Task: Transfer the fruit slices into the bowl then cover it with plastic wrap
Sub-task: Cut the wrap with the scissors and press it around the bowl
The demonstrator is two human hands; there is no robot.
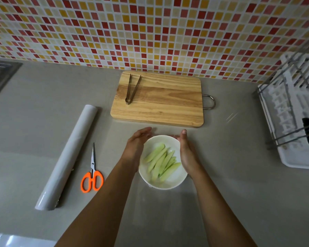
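A white bowl (175, 182) stands on the grey counter and holds several pale green fruit slices (161, 162). My left hand (136, 146) cups the bowl's left side, fingers curved around its far rim. My right hand (186, 154) lies flat against the right side, fingers pointing away from me. Faint glints (231, 117) on and around the bowl suggest a clear film lying over it, but I cannot tell for sure. The plastic wrap roll (68, 157) lies at an angle to the left.
A wooden cutting board (161, 104) with metal tongs (132, 89) on it lies behind the bowl, against the tiled wall. Orange-handled scissors (92, 172) lie between the roll and my left arm. A white dish rack (292, 111) stands at the right. A sink corner (0, 75) shows at far left.
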